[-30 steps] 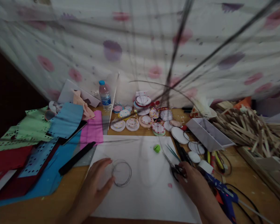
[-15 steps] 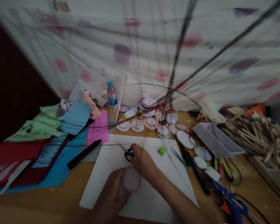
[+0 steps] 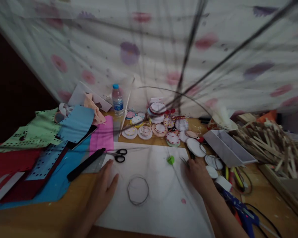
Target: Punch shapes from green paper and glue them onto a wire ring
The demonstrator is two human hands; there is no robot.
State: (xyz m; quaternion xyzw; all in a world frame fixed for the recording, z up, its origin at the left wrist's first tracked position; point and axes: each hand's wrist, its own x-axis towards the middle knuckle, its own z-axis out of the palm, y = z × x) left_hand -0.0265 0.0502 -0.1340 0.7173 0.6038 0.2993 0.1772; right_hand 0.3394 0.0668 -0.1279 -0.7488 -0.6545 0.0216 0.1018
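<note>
Our left hand (image 3: 105, 183), fingers spread and empty, is near the wire ring (image 3: 148, 191) on the white paper (image 3: 161, 215). Our right hand (image 3: 196, 173) partly covers the tweezers (image 3: 184, 161); we cannot tell whether it pinches them. Gripping midway should steady the tips.

- Wooden table (image 3: 52, 219): was crowded.
- White sheet (image 3: 161, 215): lay flat, centre.
- Blue sheet (image 3: 62, 181): lay left.
- Bottle (image 3: 117, 100), blue-capped: stood at back.
- Decorated discs (image 3: 145, 131): clustered beyond the white sheet.
- White box (image 3: 215, 143): stood to their right.

Tweezers (image 3: 184, 161) mostly hidden behind right fingers (image 3: 192, 166); glue gun (image 3: 241, 207) cropped below.
</note>
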